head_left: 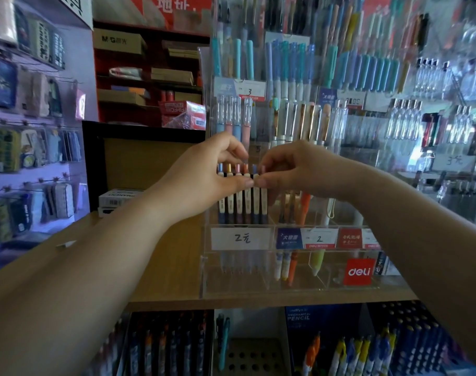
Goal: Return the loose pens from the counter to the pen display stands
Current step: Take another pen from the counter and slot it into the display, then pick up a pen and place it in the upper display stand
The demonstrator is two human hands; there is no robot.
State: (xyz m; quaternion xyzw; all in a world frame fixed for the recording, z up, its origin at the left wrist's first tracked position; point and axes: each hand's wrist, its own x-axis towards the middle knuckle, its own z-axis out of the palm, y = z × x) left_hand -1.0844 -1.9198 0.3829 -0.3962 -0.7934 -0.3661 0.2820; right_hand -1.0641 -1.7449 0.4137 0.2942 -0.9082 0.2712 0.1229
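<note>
A clear acrylic pen display stand (207, 267) sits on the wooden counter (166, 272). In its lower left compartment, above a "2元" label (242, 238), stands a row of white pens (242, 202) with pastel caps. My left hand (218, 169) pinches the tops of these pens between thumb and fingers. Meeting it from the right, my right hand (293, 169) pinches the rightmost pen (263, 196) of the row at its upper end. Both thumbs touch near the pen tops.
Higher tiers of the stand hold more pens (285, 69). A red "deli" tag (359, 271) marks the stand's base. Small boxes (117, 198) lie on the counter at left. Below the counter are racks of pens and pencils (367, 354). Pencil cases (28, 147) hang on the left wall.
</note>
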